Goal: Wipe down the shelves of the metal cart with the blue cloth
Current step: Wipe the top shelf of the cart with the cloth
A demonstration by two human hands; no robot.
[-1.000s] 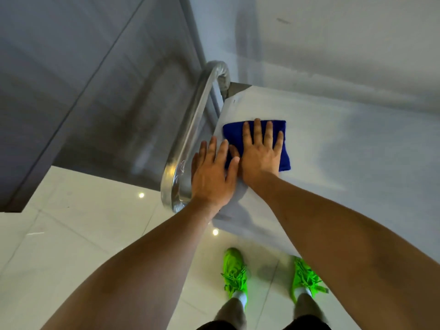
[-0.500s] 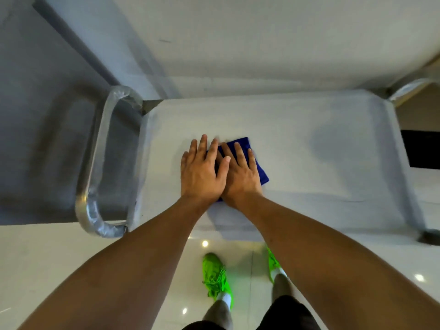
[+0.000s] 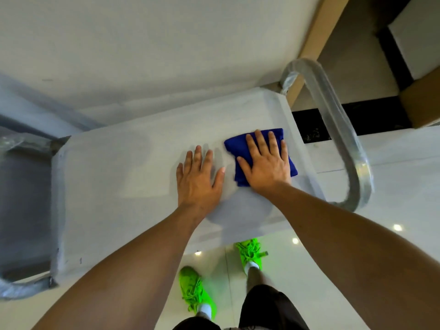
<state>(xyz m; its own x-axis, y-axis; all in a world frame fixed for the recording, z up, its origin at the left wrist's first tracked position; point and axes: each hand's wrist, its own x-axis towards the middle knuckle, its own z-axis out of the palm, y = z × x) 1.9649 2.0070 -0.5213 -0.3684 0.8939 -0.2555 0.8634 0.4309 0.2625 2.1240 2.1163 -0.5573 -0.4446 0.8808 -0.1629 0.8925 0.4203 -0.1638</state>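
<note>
Your right fingers (image 3: 258,144) are spread and laid flat on the blue cloth (image 3: 240,148), pinching nothing; the whole right hand (image 3: 264,167) presses palm-down on it. The cloth is folded into a rough square and lies on the top shelf (image 3: 119,177) of the metal cart, near the shelf's right end, just beside the rim there. Its far edge and left corner show past your fingertips, and a strip shows to the right of your little finger.

Your left fingers (image 3: 197,156) are also spread and flat, with the thumb angled out towards the cloth. The left hand (image 3: 197,182) rests palm-down on the bare shelf just to the left of the cloth, apart from it by a narrow gap; thumb tip and cloth edge do not touch. Both forearms reach in from the bottom of the view.

The shelf is a pale, dull metal sheet with a raised lip round its edges. A curved tubular handle (image 3: 342,139) rises at the right end, and another rail (image 3: 21,141), blurred, stands at the left end. A pale wall (image 3: 166,44) runs along the far side of the cart.

Below the near edge of the shelf, your bright green shoes (image 3: 195,291) stand on a glossy light tiled floor (image 3: 392,163). A brown cardboard box (image 3: 423,101) sits at the upper right.
</note>
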